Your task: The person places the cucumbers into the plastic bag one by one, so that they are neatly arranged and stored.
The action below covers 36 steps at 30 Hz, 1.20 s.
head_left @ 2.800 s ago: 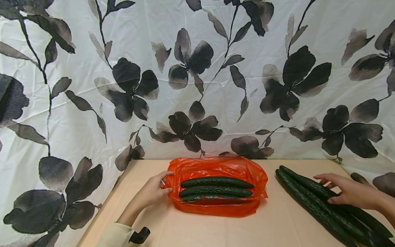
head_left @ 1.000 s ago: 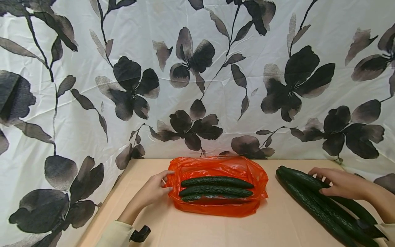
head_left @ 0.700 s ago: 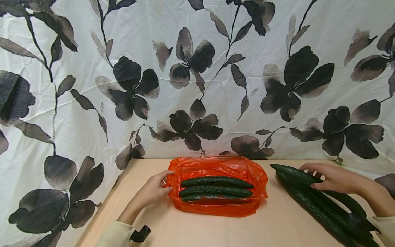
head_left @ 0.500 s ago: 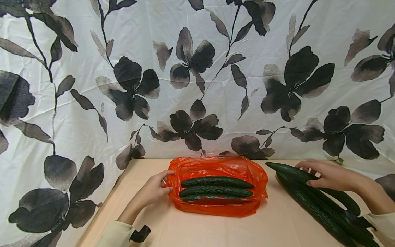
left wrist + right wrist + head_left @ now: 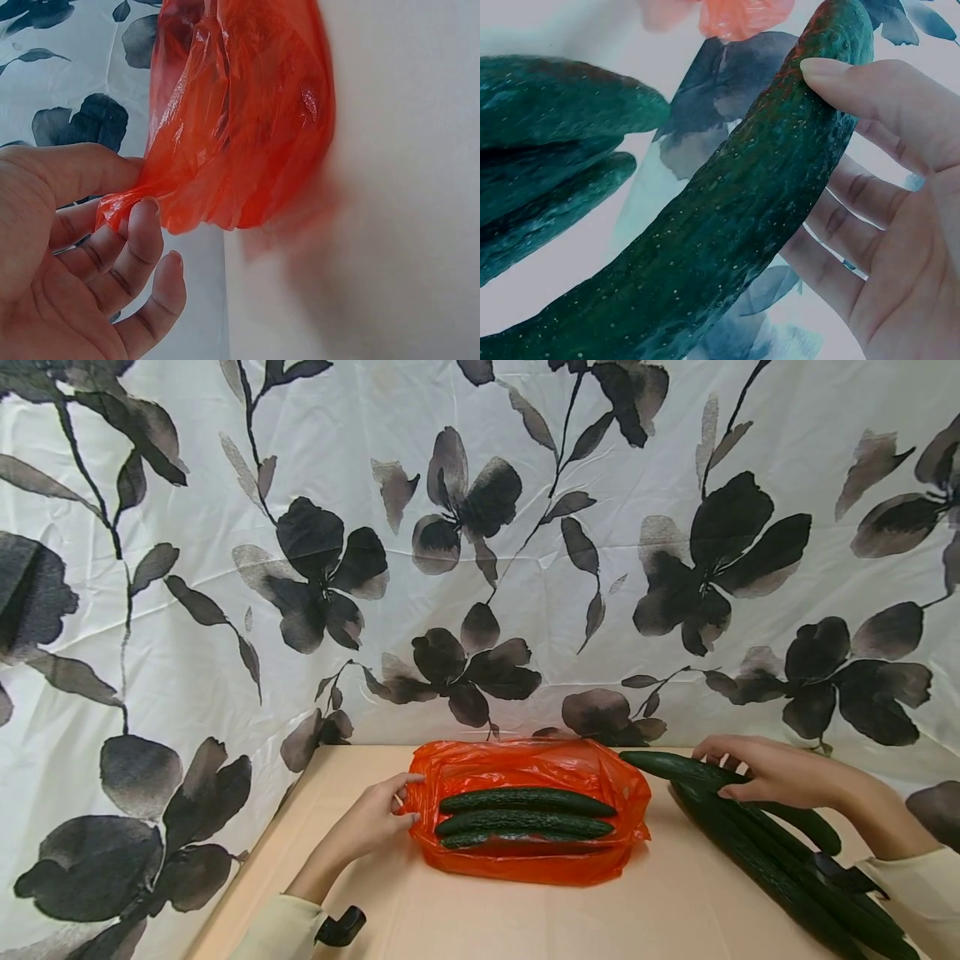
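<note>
A red plastic bag (image 5: pixel 525 864) lies at the middle of the table, with several dark green cucumbers (image 5: pixel 525 823) inside its mouth. My left hand (image 5: pixel 373 817) pinches the bag's left edge; in the left wrist view the gathered red film (image 5: pixel 120 208) sits between thumb and fingers. At the right, my right hand (image 5: pixel 787 770) grips a long cucumber (image 5: pixel 660 765) near its middle, thumb on one side and fingers on the other, as the right wrist view of this cucumber (image 5: pixel 697 217) shows. Its far end points left and reaches the bag's upper right edge.
More cucumbers (image 5: pixel 757 852) lie side by side on the table (image 5: pixel 510 927) beneath the right hand. A floral cloth (image 5: pixel 570 543) hangs behind the table and along its left side. Dark wrist cameras (image 5: pixel 341 928) are worn on both wrists.
My right hand has taken hold of one cucumber and carried it left, off the pile, toward the bag. The left hand and the bag have stayed in place.
</note>
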Each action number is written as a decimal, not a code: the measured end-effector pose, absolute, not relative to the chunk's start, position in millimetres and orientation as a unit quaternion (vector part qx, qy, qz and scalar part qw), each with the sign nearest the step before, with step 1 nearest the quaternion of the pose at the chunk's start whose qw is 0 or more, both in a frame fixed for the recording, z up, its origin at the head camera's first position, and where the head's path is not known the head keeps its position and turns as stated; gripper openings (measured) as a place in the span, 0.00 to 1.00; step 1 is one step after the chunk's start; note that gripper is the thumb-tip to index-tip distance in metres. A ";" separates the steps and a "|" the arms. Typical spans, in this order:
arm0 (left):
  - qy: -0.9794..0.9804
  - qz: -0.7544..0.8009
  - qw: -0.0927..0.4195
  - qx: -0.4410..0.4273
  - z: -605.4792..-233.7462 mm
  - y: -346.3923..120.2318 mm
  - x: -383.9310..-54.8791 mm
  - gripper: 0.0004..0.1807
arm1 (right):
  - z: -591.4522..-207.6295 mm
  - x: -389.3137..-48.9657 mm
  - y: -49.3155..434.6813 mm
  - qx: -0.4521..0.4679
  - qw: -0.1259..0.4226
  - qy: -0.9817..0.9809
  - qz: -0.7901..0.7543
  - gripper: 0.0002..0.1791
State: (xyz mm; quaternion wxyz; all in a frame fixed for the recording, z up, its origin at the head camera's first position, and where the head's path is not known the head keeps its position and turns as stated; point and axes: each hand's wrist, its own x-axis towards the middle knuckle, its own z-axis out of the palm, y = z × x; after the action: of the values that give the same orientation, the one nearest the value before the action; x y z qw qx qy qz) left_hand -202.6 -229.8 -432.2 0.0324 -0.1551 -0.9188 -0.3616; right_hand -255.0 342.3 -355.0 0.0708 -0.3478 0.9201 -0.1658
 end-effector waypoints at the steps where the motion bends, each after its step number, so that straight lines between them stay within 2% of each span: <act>1: -0.919 -0.361 0.032 -0.155 -432.1 -229.5 -202.6 0.29 | -353.8 -255.8 340.3 -0.349 0.073 0.919 -0.168 0.27; 14: -0.919 -0.363 0.029 -0.153 -430.5 -226.8 -202.9 0.30 | -341.7 -260.7 317.9 -0.378 0.050 0.911 -0.158 0.27; 22: -0.917 -0.369 0.027 -0.149 -429.6 -225.9 -201.9 0.31 | -338.1 -267.4 302.8 -0.387 0.061 0.907 -0.154 0.26; 29: -0.917 -0.369 0.026 -0.148 -429.9 -226.1 -202.2 0.31 | -334.9 -272.7 287.2 -0.414 0.045 0.897 -0.149 0.25; 36: -0.919 -0.362 0.028 -0.152 -430.3 -225.9 -203.0 0.31 | -327.4 -278.1 267.5 -0.414 0.061 0.894 -0.162 0.25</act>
State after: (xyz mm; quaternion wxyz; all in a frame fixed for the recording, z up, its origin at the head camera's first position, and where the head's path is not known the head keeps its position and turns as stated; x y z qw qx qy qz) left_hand -203.0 -225.9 -430.3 0.0283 -0.1519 -0.9192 -0.3621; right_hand -278.1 267.5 -327.4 0.0611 -0.4137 0.8938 -0.1620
